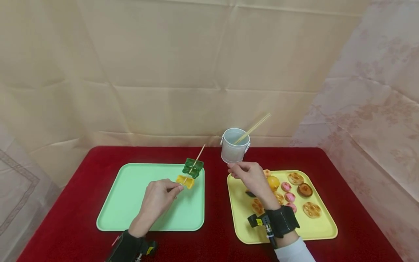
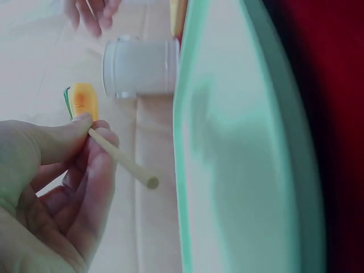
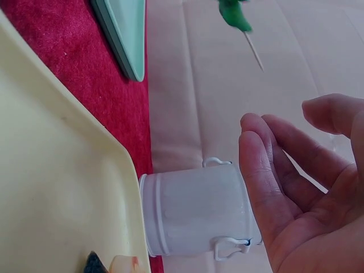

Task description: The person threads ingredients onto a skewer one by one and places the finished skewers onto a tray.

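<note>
My left hand (image 1: 157, 198) pinches a wooden skewer (image 2: 125, 159) near its lower end, between thumb and fingers, above the mint-green tray (image 1: 131, 198). Threaded on the skewer are green pieces (image 1: 193, 167) that look like toy pepper and, closer to the fingers, a yellow piece (image 1: 185, 181). The bare tip sticks out past the green pieces. My right hand (image 1: 251, 178) hovers over the back left part of the yellow tray (image 1: 250, 233), just in front of the white bucket (image 1: 231, 152). In the right wrist view its thumb is apart from the loosely bent fingers, with nothing between them.
Several thin sticks (image 1: 258, 125) lean in the bucket. On the yellow tray lie toy foods: pale brown slices (image 1: 312, 210), a brown mushroom-like round (image 1: 304, 190), pink balls (image 1: 289, 197) and a yellow piece (image 1: 273, 182). A red cloth (image 1: 217, 218) covers the table; curtains stand behind.
</note>
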Available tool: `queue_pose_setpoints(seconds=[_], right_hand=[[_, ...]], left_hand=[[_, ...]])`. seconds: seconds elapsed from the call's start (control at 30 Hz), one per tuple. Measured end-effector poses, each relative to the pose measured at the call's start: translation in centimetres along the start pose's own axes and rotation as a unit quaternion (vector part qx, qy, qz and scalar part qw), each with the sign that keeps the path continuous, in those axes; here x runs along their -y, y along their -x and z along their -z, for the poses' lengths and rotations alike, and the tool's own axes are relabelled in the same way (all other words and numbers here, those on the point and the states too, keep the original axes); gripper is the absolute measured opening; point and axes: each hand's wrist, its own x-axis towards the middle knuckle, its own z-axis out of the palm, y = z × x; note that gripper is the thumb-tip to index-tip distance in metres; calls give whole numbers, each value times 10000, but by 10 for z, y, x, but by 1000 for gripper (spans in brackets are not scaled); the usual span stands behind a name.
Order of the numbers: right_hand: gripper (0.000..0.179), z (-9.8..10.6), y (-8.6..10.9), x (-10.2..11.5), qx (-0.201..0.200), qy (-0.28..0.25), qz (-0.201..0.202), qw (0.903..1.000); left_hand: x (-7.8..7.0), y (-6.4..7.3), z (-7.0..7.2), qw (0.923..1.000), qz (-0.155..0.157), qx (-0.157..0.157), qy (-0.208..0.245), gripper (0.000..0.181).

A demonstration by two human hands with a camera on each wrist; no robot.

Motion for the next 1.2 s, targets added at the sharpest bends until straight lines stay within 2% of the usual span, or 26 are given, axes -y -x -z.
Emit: queue_pose_setpoints(seconds=[0.13, 0.27, 0.57, 0.67, 0.83, 1.2], right_hand=[[29, 0, 0, 0, 48, 24, -68, 10000], [30, -1, 0, -1, 158, 60, -61, 9998], [31, -1, 0, -3, 279, -1, -54, 9996], [31, -1, -1, -2, 320, -65, -31, 9995], [29, 0, 0, -3, 350, -109, 0, 9993], [29, -1, 0, -1, 384, -212, 29, 9990]], left_hand=[[16, 6, 23, 9983, -39, -109, -564, 7], [33, 11, 44, 9956, 104, -31, -934, 10], [60, 21, 74, 9851, 755, 443, -1480, 21], [68, 24, 81, 9805, 903, 578, -1648, 21], [79, 26, 88, 9761, 972, 729, -1804, 20], [91, 26, 95, 9640, 1316, 972, -2095, 19]])
